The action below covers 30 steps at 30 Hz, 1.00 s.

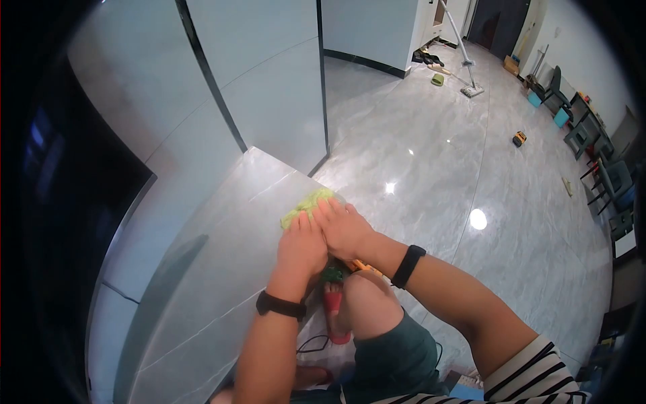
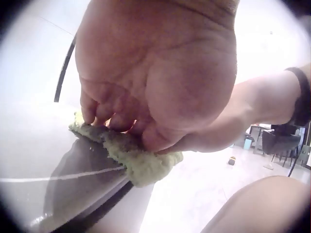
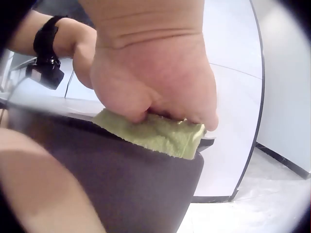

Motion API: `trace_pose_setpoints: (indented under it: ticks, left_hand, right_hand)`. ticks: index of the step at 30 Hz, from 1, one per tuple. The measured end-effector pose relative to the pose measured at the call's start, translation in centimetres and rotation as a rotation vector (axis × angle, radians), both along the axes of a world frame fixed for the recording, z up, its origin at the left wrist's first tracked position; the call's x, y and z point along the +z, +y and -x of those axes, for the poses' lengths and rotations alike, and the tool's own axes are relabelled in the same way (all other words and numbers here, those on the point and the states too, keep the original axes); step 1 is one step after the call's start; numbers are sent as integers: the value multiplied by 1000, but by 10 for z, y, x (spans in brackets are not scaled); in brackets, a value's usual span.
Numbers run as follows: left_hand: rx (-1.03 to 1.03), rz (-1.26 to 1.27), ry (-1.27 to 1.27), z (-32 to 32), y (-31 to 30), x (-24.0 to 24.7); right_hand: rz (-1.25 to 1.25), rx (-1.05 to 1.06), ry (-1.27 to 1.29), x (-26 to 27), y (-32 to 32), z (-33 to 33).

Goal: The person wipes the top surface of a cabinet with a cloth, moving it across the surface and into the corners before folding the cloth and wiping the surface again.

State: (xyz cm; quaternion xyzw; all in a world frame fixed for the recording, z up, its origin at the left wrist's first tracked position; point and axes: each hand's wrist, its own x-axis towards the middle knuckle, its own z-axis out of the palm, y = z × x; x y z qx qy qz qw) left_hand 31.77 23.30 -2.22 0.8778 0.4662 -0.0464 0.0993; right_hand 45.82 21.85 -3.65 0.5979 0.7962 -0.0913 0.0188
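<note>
A yellow-green cloth (image 1: 313,205) lies bunched at the far right corner of a grey, white-veined slab top (image 1: 215,303). My left hand (image 1: 303,248) grips it from above, its fingers bent down onto the fabric in the left wrist view. Close beside it, my right hand (image 1: 344,229) holds the same cloth, thumb and fingers both on it. The right wrist view shows the cloth (image 3: 160,136) hanging slightly over the slab's edge, above a dark side panel (image 3: 126,179). Both palms are raised off the fabric.
Pale glossy panels (image 1: 269,87) rise behind the slab. My bent knee (image 1: 370,303) is close below its right edge. Across the shiny tiled floor are a yellow toy vehicle (image 1: 519,139), a floor mop (image 1: 472,89), a green slipper (image 1: 437,79) and several chairs (image 1: 612,180) along the wall.
</note>
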Motion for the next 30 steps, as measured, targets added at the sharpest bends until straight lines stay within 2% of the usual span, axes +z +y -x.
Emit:
trace_pose_setpoints:
  ticks: [2, 8, 12, 17, 18, 21, 22, 25, 30]
  left_hand:
    - [43, 84, 29, -7, 13, 10]
    - [40, 65, 150, -8, 60, 7]
    - [86, 93, 136, -7, 99, 8]
    - [111, 131, 95, 5, 150, 0]
    - [114, 129, 84, 6, 159, -3]
    - [134, 144, 50, 7, 186, -7]
    - [122, 162, 44, 6, 195, -8]
    - [103, 184, 61, 10, 199, -7]
    - [171, 164, -9, 6, 185, -12]
  right_hand:
    - [-11, -19, -11, -2, 12, 1]
    - [9, -103, -27, -6, 57, 6]
    - [9, -146, 31, -15, 98, 6]
    - [227, -163, 2, 9, 150, 8]
    - [160, -188, 47, 0, 160, 9]
    - [279, -188, 57, 8, 184, 7]
    - [222, -173, 9, 0, 190, 8]
    - [330, -187, 80, -3, 201, 5]
    - [306, -199, 166, -6, 189, 4]
